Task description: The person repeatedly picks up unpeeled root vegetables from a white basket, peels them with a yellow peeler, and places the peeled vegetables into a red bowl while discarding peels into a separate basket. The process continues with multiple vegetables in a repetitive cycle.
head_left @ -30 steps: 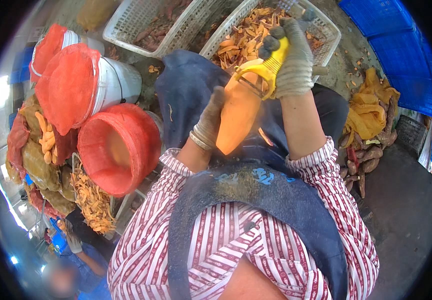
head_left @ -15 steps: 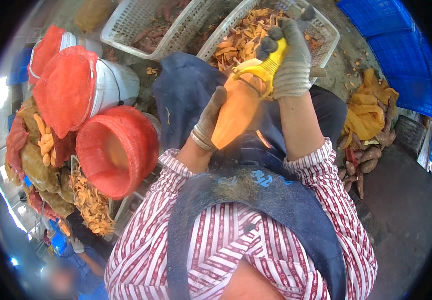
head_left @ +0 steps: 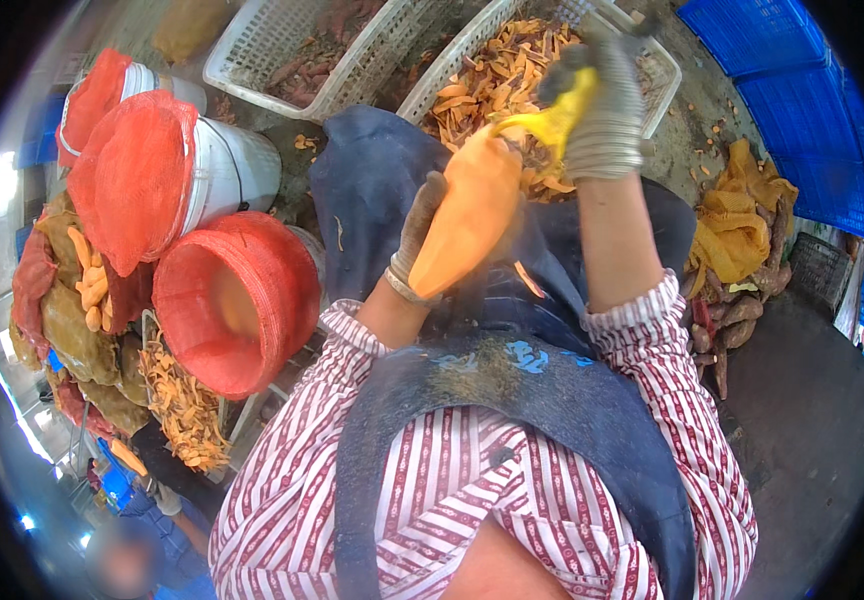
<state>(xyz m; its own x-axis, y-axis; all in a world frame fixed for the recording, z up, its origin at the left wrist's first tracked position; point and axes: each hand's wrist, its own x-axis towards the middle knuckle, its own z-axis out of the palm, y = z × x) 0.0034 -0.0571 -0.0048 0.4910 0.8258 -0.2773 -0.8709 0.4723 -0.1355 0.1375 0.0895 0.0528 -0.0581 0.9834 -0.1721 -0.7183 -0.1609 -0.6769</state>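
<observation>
A large peeled orange sweet potato (head_left: 469, 212) lies in my gloved left hand (head_left: 416, 232), which is wrapped round its left side. My gloved right hand (head_left: 604, 115), slightly smeared by motion, grips a yellow peeler (head_left: 564, 118). The peeler's head is close to the far tip of the sweet potato; I cannot tell whether it touches. Beneath and beyond it stands a white crate (head_left: 427, 88) filled with orange peelings (head_left: 497, 75). A thin strip of peel (head_left: 529, 280) rests on my dark apron.
To the left are a red mesh-lined bucket (head_left: 177, 315), white buckets (head_left: 237, 165) under red mesh, and a heap of peelings (head_left: 184, 405). Another white crate (head_left: 324, 98) stands ahead. Unpeeled sweet potatoes (head_left: 739, 322), a yellow mesh sack (head_left: 727, 235) and blue crates (head_left: 802, 120) are right. A co-worker's gloved hand (head_left: 166, 498) shows lower left.
My right hand has moved up and right with the peeler, away from the middle of the sweet potato toward its far tip. The sweet potato has turned slightly in my left hand.
</observation>
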